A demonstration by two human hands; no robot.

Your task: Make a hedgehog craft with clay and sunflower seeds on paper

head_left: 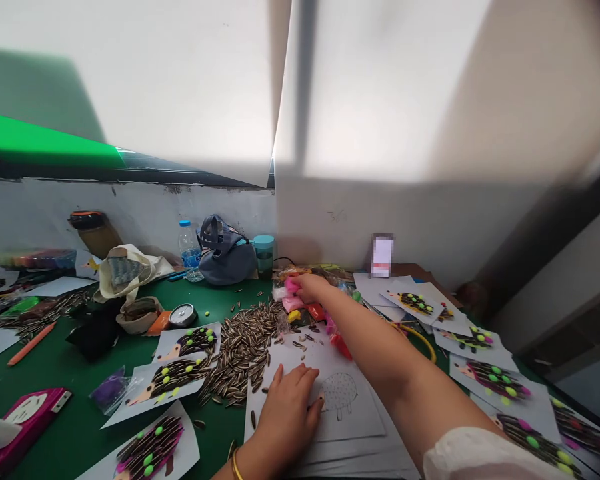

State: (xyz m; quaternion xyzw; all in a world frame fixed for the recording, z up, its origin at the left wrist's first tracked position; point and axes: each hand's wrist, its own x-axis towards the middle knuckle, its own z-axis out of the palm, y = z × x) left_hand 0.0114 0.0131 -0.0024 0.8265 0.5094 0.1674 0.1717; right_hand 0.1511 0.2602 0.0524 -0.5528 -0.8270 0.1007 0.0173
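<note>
My left hand (pixel 291 408) lies on a white sheet of paper (pixel 350 427), its fingers spread and slightly bent. On that sheet, right beside the hand, is a pencil drawing of a hedgehog (pixel 339 392) filled with small marks. My right hand (pixel 311 288) reaches across to the back of the sheet, its fingertips closed on a bright pink piece of modelling clay (pixel 292 285). Pale pink clay (pixel 293 303), a yellow lump (pixel 294 316) and a red packet (pixel 316 311) lie just below it. A large pile of striped sunflower seeds (pixel 243 350) is left of the sheet.
Finished hedgehog pictures (pixel 167 377) made of seeds and clay dots lie at left, with more pictures (pixel 495 380) at right. Along the wall stand a water bottle (pixel 190 252), a grey-blue bag (pixel 226 257), a teal-lidded cup (pixel 264 257) and a phone (pixel 381 257).
</note>
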